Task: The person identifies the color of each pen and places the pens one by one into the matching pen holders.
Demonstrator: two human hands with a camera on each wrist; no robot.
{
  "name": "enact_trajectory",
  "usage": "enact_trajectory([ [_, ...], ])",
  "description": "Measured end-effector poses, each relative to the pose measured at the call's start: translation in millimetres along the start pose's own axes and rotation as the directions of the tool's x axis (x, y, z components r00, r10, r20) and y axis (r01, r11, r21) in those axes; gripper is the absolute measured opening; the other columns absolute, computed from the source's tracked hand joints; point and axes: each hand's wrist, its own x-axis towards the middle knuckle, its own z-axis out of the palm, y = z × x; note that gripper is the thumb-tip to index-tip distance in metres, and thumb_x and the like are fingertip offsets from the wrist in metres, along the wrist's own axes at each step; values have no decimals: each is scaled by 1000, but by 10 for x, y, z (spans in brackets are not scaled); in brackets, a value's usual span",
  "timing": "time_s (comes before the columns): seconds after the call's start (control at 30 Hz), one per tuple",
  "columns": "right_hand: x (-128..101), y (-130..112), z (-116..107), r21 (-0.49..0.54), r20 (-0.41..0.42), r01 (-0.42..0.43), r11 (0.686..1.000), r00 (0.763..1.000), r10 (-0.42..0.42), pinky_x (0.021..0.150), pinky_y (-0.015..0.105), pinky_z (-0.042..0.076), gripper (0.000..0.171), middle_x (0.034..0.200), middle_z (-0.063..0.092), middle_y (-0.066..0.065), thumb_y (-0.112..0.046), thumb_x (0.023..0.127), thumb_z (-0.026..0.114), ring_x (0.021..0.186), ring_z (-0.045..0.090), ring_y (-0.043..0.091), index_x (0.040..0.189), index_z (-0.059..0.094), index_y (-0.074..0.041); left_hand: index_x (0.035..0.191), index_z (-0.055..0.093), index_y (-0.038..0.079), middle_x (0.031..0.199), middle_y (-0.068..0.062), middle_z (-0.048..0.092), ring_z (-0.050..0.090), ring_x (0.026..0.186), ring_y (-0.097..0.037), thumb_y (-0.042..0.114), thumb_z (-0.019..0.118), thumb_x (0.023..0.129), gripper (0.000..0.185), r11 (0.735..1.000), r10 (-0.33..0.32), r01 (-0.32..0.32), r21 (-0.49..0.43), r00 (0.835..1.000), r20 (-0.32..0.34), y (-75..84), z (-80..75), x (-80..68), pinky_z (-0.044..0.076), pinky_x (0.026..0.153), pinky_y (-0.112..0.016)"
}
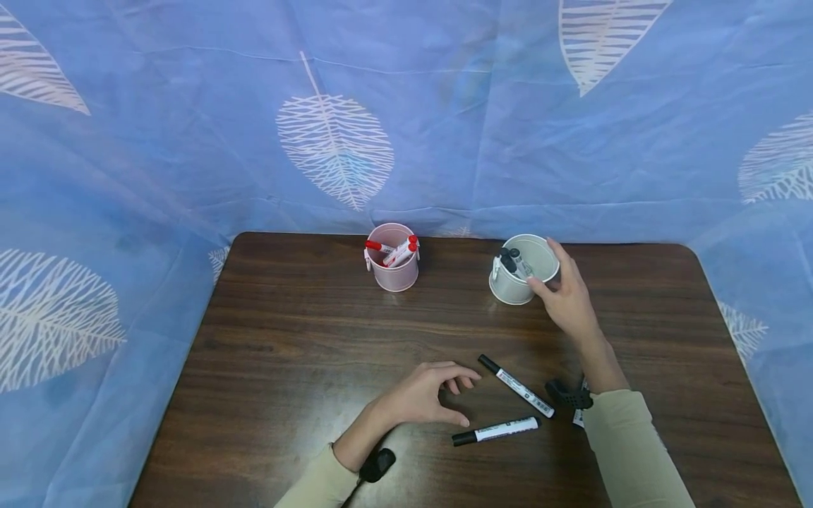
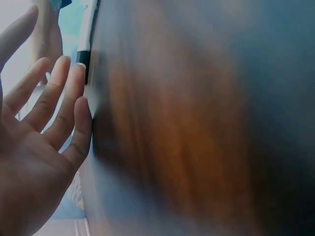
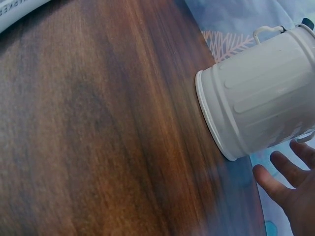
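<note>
My right hand (image 1: pixel 551 281) (image 3: pixel 288 182) is open beside a white metal bucket (image 1: pixel 522 276) (image 3: pixel 261 93) that holds black-capped markers (image 1: pixel 511 261). Its thumb sits at the bucket's front and its fingers by the rim; the right wrist view shows a small gap. My left hand (image 1: pixel 459 395) (image 2: pixel 44 123) rests open on the dark wooden table (image 1: pixel 286 339) and holds nothing. Just right of its fingertips lie two black markers, one slanted (image 1: pixel 516 386) (image 2: pixel 84 39), one nearer me (image 1: pixel 495 430). A pink bucket (image 1: pixel 395 271) with red-capped markers (image 1: pixel 399 250) stands at the back centre.
A blue cloth with white leaf prints (image 1: pixel 336 148) hangs close round the table's back and sides. The table's rounded right corner (image 1: pixel 689 248) lies beyond the white bucket. Bare wood spreads across the table's left half (image 1: pixel 254 395).
</note>
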Motion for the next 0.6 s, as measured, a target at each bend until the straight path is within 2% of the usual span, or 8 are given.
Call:
enact_trajectory([
  [0.2,-8,11,4,1,5,-16,1000,1000,16,100,63,40,80,156,24,22,-31,98,63,138,33,46,160,13,-32,134,61,26,115,15,64,54,103,1,49,84,75,68,982,-6,-15,189,993,114,26,77,-15,39,89,-18],
  [0.37,3,8,12,-4,13,-23,1000,1000,23,100,62,41,80,158,23,19,-34,98,63,139,33,45,160,12,-33,135,60,30,113,18,62,51,104,0,54,84,73,71,955,-21,-18,295,991,129,57,104,-11,36,87,-19],
  [0.43,4,5,11,-6,14,-21,1000,1000,21,100,62,41,80,158,23,19,-35,98,63,138,33,45,160,13,-34,135,59,33,113,19,60,50,102,0,58,83,71,73,936,-27,-24,352,990,138,73,122,-6,35,85,-19],
  [0.6,4,1,6,-8,6,-10,1000,1000,10,99,62,42,80,155,25,22,-35,97,64,137,34,46,160,14,-33,132,59,39,109,20,55,46,95,-1,70,80,66,76,866,-37,-46,498,987,155,110,179,3,31,78,-19],
])
